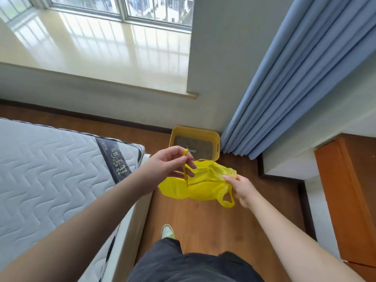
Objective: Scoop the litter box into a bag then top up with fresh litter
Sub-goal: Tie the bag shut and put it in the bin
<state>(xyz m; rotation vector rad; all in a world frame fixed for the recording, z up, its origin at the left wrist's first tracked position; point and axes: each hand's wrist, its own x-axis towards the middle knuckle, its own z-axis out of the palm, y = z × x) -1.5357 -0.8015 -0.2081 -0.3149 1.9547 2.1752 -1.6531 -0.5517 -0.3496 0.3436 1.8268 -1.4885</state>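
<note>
— dark shorts (183, 265) fill the bottom edge, and past them one green-and-white shoe (167, 231) stands on the wooden floor (213, 224). what are the hands doing?

— both are up in front, holding a yellow plastic bag (203, 184) in the air between them. left hand (168, 161) has its fingers (188, 162) curled, pinching one thin handle loop of the bag; the loop sticks up above the thumb and the strap runs down to the crumpled body of the bag.

— and the right hand (243, 189)?

— its fingers pinch the bag's crinkled edge on the right side. the second handle loop hangs loose below that hand.

— where is the litter box (195, 137)?

— on the floor beyond the bag, in the corner by the wall. it's a yellow box with rounded corners; brownish-grey litter (195, 143) lies inside. a small grey tool (191, 150) rests on the litter, mostly hidden by the left hand, so i can't tell what it is. the bag covers the box's near edge from this view, though it's held above it, not touching as far as i can tell.

— what's around it?

— a blue curtain (295, 78) falls in folds just right of the box. a quilted white mattress (50, 165) lies on the left. a pale window ledge (101, 51) sits above, and an orange-brown wooden cabinet (350, 196) stands at the far right.
</note>
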